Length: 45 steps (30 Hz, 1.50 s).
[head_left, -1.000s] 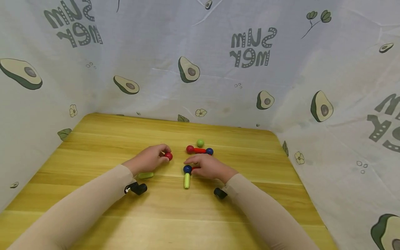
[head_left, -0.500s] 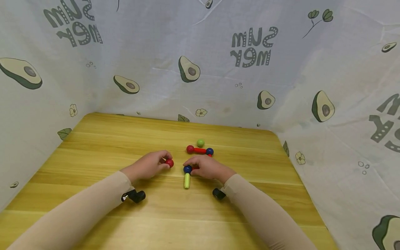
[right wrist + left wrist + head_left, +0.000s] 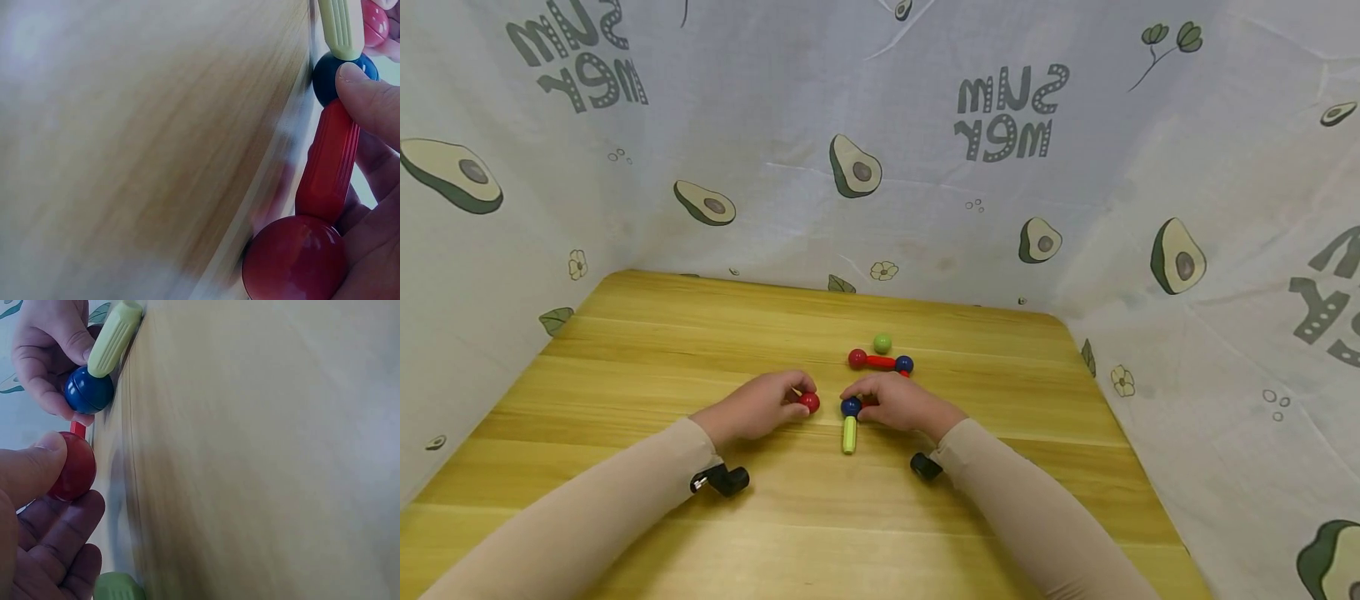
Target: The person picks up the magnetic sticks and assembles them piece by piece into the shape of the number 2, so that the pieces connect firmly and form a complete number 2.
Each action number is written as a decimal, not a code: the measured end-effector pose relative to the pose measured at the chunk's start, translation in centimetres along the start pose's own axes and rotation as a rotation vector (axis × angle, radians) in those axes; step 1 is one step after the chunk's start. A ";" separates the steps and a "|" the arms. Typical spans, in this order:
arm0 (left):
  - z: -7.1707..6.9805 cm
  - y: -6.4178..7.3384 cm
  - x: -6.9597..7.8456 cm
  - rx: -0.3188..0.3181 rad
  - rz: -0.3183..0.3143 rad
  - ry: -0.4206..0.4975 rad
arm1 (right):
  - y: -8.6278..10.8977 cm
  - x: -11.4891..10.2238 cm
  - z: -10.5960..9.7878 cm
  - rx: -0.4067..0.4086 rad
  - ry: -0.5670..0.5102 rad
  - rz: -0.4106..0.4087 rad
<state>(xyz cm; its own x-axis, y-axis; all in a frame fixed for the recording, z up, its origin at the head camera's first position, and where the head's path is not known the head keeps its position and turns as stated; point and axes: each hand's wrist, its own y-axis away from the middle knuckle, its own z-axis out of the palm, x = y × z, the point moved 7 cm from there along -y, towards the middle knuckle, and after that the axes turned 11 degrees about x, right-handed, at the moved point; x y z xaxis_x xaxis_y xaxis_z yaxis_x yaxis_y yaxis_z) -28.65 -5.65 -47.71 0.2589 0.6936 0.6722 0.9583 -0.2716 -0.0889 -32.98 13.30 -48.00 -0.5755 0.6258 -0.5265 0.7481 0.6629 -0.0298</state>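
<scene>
My left hand [image 3: 760,407] pinches a red ball [image 3: 75,467] between thumb and fingers, a short way left of the blue ball. With thumb and fingertips, my right hand [image 3: 904,402] grips that blue ball [image 3: 851,407]. Joined to it are a yellow-green rod [image 3: 849,435], pointing towards me, and a red rod [image 3: 328,162], which the right hand mostly covers in the head view. A second red ball [image 3: 294,259] sits at the red rod's other end, beside the right palm.
Just beyond the right hand, a red ball [image 3: 857,359], a red rod [image 3: 881,362] and a blue ball [image 3: 905,364] form a row. Behind them lies a light green ball [image 3: 882,343]. A green rod [image 3: 119,587] shows below the left hand. Patterned cloth [image 3: 925,208] surrounds the wooden table [image 3: 790,533].
My left hand has brought its red ball nearer to me and slightly right, towards the blue ball. The green rod beside it is now hidden in the head view. My right hand has barely moved.
</scene>
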 end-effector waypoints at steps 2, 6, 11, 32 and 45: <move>0.1 0.0 -0.1 0.002 0.012 -0.004 | 0.1 0.0 0.0 0.000 -0.007 0.007; 0.4 0.2 -0.2 0.004 0.015 -0.001 | 0.1 0.0 0.0 0.001 -0.013 0.010; 0.8 0.7 -0.2 -0.013 0.012 0.013 | 0.2 0.0 0.1 0.006 -0.014 0.006; 3.1 3.1 2.6 -0.137 0.202 0.015 | -0.1 0.0 -0.2 0.023 -0.007 -0.006; 4.6 3.9 4.0 -0.103 0.271 -0.038 | -0.1 0.4 -0.1 0.029 -0.023 0.014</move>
<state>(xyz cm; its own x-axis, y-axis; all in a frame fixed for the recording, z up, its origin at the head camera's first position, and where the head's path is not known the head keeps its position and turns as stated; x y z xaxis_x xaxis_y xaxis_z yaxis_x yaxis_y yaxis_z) -23.27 -0.85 -48.73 0.5102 0.6106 0.6058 0.8366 -0.5156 -0.1850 -33.30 13.50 -48.15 -0.5574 0.6253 -0.5461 0.7655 0.6418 -0.0465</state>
